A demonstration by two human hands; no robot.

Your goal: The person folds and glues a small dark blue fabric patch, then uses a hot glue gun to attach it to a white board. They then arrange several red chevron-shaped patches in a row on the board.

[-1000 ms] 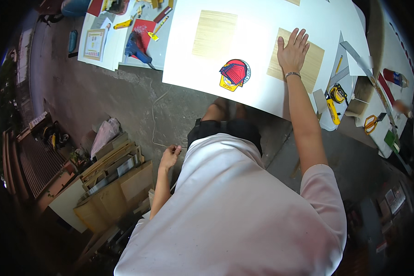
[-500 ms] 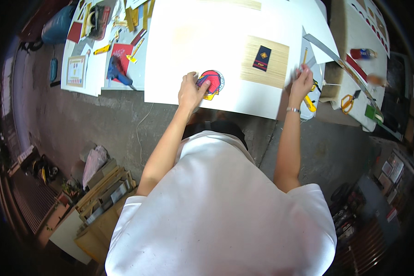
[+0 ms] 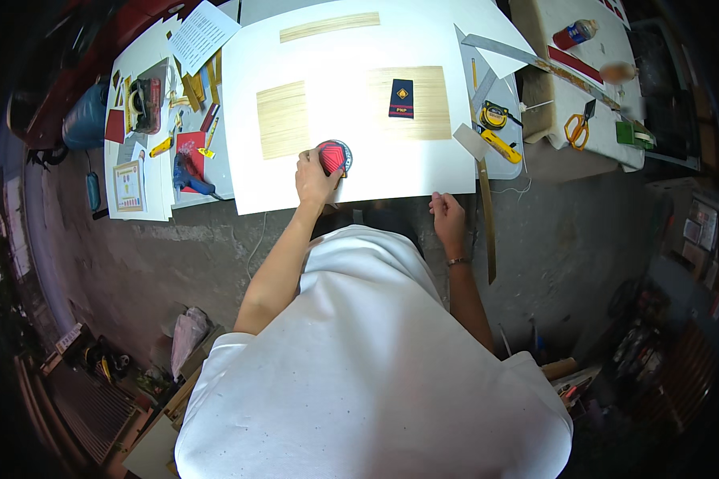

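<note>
A: Surface and room?

B: White tabletop (image 3: 419,166), near edge above a grey floor (image 3: 180,259); pale wood-grain panels (image 3: 282,124) at left and right, a narrower strip (image 3: 330,28) of the same look at the far side. Tape measure (image 3: 495,116) and yellow cutter (image 3: 501,148) just beyond the right edge; blue glue gun (image 3: 189,176) off to the left

A: And the stack of patches (image 3: 333,155)?

B: Close to the near edge, left of middle. Red, dark-lined shape uppermost, round grey-blue rim behind it (left side partly hidden by the hand). Separate dark patch (image 3: 401,100) on the right panel: orange diamond, red bands

A: Fingers?

B: Left hand (image 3: 315,182): pinching the stack between fingers and thumb. Right hand (image 3: 449,219): loosely curled by the near edge; cannot tell if anything is held
</note>
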